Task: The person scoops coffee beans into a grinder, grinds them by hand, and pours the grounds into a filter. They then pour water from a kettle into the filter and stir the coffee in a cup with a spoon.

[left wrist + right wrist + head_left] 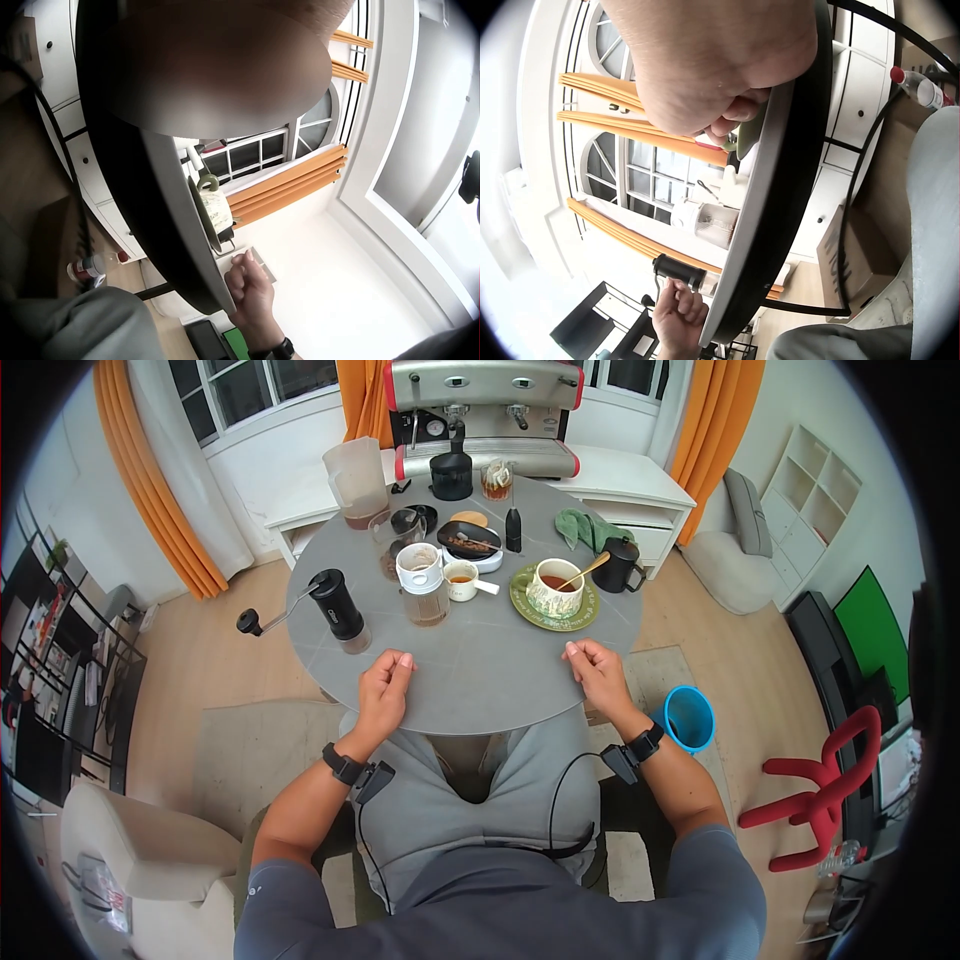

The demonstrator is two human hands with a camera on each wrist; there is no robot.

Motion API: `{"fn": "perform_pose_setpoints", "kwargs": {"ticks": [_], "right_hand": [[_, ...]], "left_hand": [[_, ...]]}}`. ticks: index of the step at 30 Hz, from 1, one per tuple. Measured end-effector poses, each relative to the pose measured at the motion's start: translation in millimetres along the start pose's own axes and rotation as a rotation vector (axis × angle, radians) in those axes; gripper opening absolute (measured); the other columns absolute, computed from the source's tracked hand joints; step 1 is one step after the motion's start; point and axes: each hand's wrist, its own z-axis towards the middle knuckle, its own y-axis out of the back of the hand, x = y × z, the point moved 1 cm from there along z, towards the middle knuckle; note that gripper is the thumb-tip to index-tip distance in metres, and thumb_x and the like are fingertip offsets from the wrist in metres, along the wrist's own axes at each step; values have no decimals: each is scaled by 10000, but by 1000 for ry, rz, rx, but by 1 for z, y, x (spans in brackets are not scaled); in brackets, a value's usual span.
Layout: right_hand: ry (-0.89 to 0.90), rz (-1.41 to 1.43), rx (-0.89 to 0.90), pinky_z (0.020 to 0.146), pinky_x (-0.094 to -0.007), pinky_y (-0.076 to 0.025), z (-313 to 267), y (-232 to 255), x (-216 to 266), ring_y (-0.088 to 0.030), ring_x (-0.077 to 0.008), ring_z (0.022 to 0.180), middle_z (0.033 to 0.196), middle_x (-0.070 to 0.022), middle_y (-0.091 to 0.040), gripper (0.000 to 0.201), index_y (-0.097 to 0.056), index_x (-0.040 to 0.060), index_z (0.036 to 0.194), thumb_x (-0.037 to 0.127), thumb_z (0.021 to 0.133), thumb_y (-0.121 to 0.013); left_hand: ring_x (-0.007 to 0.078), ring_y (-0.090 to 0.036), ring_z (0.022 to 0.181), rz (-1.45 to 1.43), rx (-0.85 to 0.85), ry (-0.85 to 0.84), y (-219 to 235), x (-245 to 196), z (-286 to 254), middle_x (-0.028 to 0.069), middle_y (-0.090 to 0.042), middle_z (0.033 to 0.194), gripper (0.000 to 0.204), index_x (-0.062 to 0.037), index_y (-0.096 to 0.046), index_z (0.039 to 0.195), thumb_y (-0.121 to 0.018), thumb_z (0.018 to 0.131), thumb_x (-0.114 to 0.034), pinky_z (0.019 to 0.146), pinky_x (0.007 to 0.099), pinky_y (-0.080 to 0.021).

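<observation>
My left hand (385, 692) rests at the grey table's front edge, fingers loosely curled, holding nothing. Nearest to it stands a black hand grinder (338, 605) with a clear base. My right hand (600, 676) lies at the edge further right, also loosely curled and empty, below a green plate (553, 622) bearing a patterned cup (548, 598) of brown liquid and a wooden spoon (590, 567). In the left wrist view the near hand (217, 67) is a dark blur. The right wrist view shows the near hand (720, 60) with curled fingers, and the grinder (679, 270) beside the far hand.
Mid-table are a glass with a white dripper (420, 567), a small white cup (461, 582) and a scale (475, 560) bearing a black tray. Behind them are a jug (357, 485), black kettle (618, 567) and green cloth (590, 530). A blue bin (688, 720) stands right.
</observation>
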Motion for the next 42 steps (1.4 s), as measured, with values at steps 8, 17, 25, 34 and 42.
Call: {"fn": "perform_pose_setpoints", "kwargs": {"ticks": [8,17,25,34,42], "right_hand": [[-15,4,13,516,-238,-339,-1,1,8,-435,-26,564,600,55,-505,327,-709,42,919,332,1030,-609],[-10,21,17,515,-244,-336,-1,1,2,-435,-29,570,600,48,-508,326,-703,26,917,318,1029,-611],[7,-8,-5,516,-257,-346,-1,-1,2,-438,-37,568,587,37,-500,343,-703,20,895,323,1028,-611],[-116,113,-25,560,-283,-392,1,5,-1,-481,-108,571,588,-7,-503,597,-599,42,756,468,1100,-361],[-106,142,-1,555,-282,-388,5,7,-11,-476,-112,567,592,-7,-497,643,-574,53,731,516,1098,-320]], "left_hand": [[20,-327,592,22,-8,-17,-1,-4,0,-89,-405,620,291,-33,-629,858,-592,1042,-257,516,248,-266],[18,-330,602,-16,0,-4,-1,1,0,-95,-424,641,286,-34,-624,855,-607,1039,-252,521,240,-265],[11,-324,611,-21,14,21,-1,-5,-1,-103,-426,654,280,-42,-619,849,-611,1039,-248,528,231,-253],[14,-346,606,-65,61,64,1,-7,-1,-91,-432,678,247,-71,-606,888,-582,1056,-250,546,214,-260],[-3,-344,620,-95,26,40,-1,-9,-1,-109,-444,689,249,-56,-611,869,-605,1047,-232,542,208,-258]]}}
